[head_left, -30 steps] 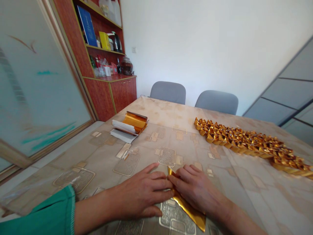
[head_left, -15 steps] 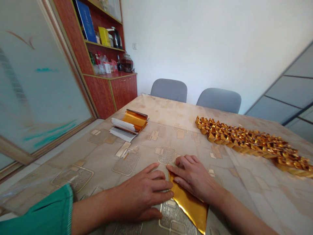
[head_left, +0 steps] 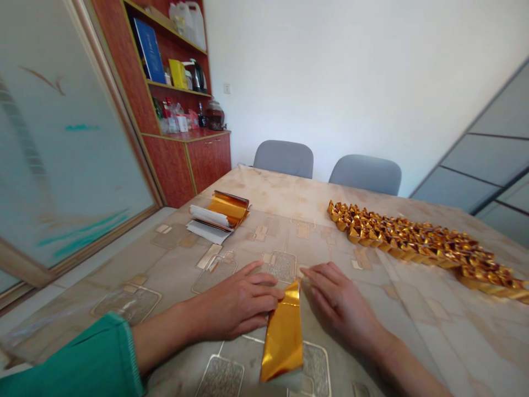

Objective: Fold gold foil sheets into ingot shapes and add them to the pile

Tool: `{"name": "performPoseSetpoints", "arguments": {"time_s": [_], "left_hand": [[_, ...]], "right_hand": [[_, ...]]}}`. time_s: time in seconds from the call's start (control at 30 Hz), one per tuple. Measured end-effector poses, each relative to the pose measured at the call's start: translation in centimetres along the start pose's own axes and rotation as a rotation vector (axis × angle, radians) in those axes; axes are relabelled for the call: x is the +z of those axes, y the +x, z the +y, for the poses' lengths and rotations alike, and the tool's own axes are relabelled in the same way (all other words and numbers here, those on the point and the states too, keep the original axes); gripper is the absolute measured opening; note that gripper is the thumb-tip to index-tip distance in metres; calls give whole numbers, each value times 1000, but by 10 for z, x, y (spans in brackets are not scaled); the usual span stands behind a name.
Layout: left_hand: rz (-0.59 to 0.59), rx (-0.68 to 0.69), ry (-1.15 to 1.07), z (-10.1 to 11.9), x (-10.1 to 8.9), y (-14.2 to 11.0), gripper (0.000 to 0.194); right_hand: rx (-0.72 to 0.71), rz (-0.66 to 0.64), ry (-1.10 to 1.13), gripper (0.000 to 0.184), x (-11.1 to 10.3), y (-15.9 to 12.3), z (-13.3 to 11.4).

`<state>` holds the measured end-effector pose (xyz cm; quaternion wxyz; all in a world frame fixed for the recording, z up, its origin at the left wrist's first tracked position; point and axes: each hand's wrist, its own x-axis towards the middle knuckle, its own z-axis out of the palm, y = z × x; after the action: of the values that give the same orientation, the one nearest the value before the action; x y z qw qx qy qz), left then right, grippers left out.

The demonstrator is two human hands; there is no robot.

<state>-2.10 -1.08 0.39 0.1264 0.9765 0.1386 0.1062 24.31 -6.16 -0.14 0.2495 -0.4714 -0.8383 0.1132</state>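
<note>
A folded strip of gold foil paper (head_left: 283, 336) with slanted ends lies on the table in front of me. A crease crosses it near its pointed far end. My left hand (head_left: 242, 300) rests palm down to its left, fingers spread, with the fingertips touching the strip's upper left edge. On the other side, my right hand (head_left: 339, 298) lies beside the paper, fingers loosely bent, the index fingertip close to the pointed far end. Nothing shows in its grasp.
A stack of curled gold foil sheets with white backs (head_left: 219, 218) lies at the table's left. Rows of folded gold foil pieces (head_left: 413, 237) stand on the right. Two grey chairs (head_left: 283, 158) are beyond the patterned tablecloth (head_left: 281, 193). A red-brown cabinet (head_left: 169, 171) stands back left.
The foil strip has turned from slanting down to the right to nearly straight toward me. My right hand has come off it to the right. My left fingertips now touch its left edge.
</note>
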Motion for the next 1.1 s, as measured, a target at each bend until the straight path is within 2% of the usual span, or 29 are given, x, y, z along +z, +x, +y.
{"name": "performPoseSetpoints", "arguments": {"time_s": [0.1,0.17,0.27,0.47,0.6,0.67,0.77,0.9,1.0,1.07,1.1], "left_hand": [[-7,41,22,-4,1,3,23],[19,55,47,-2,1,4,23],[74,33,53,11,4,5,23],[37,-15,28,48,23,5,26],[94,28,77,51,30,3,6],[116,25,42,49,27,0,9],[136,-73,-87,46,22,-4,15],[152,-227,-254,48,20,-7,11],[112,-326,-348,52,20,-6,30],[92,-358,-379,55,19,-7,41],[90,-356,-384,56,19,-7,41]], "right_hand": [[-64,-103,275,26,2,-4,-15],[-72,-157,313,23,6,-5,-22],[-69,-193,245,17,12,-6,-25],[-100,-225,69,16,18,-6,-20],[-162,-230,-46,18,19,-6,-19],[-203,-224,-78,16,19,-6,-20],[-230,-228,-64,16,18,-7,-23],[-221,-282,116,18,11,-6,-28],[-194,-335,189,8,3,-4,-32],[-165,-363,199,21,-1,-4,-34],[-156,-371,203,26,-1,-5,-35]]}}
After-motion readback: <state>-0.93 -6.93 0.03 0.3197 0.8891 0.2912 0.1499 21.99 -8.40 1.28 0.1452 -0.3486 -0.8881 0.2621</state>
